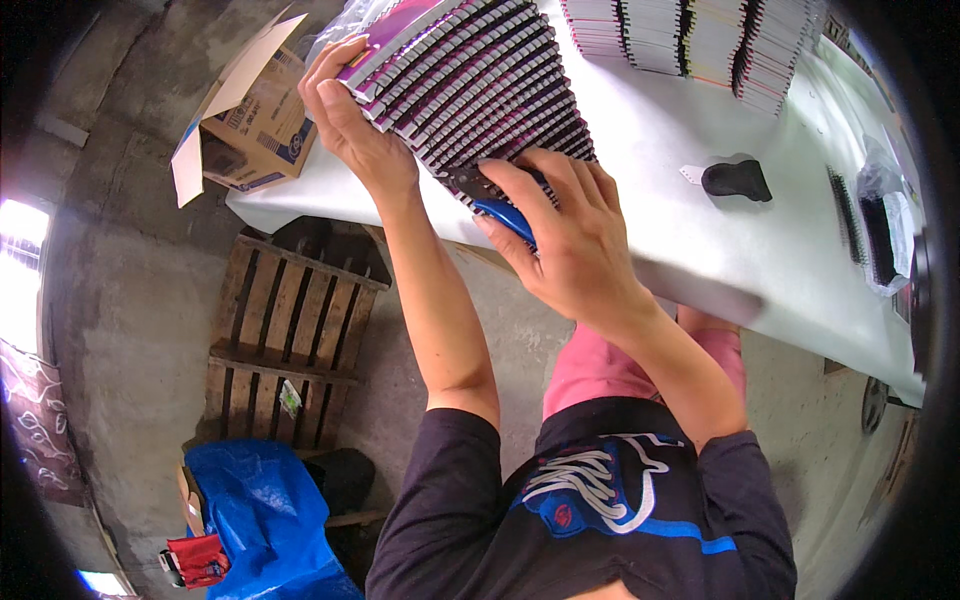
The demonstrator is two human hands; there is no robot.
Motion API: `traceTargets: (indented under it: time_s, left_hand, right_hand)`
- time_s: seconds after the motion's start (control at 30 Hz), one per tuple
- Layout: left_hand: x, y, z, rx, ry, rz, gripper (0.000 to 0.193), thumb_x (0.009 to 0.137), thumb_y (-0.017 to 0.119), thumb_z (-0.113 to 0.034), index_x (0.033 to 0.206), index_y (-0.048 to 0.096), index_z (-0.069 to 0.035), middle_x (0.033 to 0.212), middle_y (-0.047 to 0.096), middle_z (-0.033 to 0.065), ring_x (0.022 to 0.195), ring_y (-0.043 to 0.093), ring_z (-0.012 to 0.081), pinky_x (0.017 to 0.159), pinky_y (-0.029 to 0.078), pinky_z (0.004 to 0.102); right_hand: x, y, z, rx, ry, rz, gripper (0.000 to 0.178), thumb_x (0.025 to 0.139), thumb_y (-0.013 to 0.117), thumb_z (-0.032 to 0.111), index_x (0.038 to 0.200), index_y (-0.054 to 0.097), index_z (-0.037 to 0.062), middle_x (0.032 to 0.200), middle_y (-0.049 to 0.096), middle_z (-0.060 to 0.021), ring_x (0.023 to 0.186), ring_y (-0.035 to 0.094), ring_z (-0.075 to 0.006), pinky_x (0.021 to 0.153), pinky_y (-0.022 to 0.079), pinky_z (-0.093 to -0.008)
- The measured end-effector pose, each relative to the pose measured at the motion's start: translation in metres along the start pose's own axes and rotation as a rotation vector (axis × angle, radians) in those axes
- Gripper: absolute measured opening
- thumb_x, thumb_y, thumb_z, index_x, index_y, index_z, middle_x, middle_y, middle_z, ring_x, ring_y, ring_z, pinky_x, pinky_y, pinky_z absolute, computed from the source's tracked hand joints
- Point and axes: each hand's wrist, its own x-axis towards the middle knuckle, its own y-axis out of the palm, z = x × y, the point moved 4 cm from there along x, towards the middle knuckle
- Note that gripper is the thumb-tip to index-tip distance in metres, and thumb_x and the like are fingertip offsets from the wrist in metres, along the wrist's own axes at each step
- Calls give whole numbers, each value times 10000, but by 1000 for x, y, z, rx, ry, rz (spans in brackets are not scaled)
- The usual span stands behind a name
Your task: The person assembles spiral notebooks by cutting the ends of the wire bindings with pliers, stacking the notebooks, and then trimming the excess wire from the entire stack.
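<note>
A fanned stack of spiral-bound notebooks (480, 85) with purple covers and black wire spines lies on the white table (660, 140). My left hand (350, 120) grips the stack's near left corner, fingers curled over the top cover. My right hand (560, 235) holds blue-handled pliers (500, 205) against the wire spines at the stack's lower end. The pliers' jaws touch the black coils there.
More notebook piles (700, 40) stand at the table's far side. A black tool (737, 180) lies right of my hands, and a bag of black wire coils (880, 225) sits near the right edge. An open cardboard box (250, 115), a wooden pallet (290, 330) and a blue tarp (265, 510) are on the left.
</note>
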Motion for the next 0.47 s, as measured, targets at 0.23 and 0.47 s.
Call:
traceTargets:
  time_s: [0.23, 0.47]
  left_hand:
    - [1, 3, -2, -10, 31, -5, 529, 963, 307, -463, 1063, 528, 7, 1031, 569, 133, 932, 607, 178, 818, 554, 314]
    - [-2, 2, 0, -69, 40, 0, 494, 985, 257, -401, 1006, 604, -50, 1048, 550, 92, 1069, 468, 193, 951, 354, 339]
  right_hand:
    - [3, 9, -7, 401, 178, 202, 248, 847, 607, 278, 1037, 567, 123, 880, 567, -83, 764, 583, -251, 659, 441, -375]
    - [-6, 18, -13, 1044, 728, 564, 342, 901, 536, 409, 1068, 542, 111, 955, 656, -101, 793, 651, -311, 684, 525, -404]
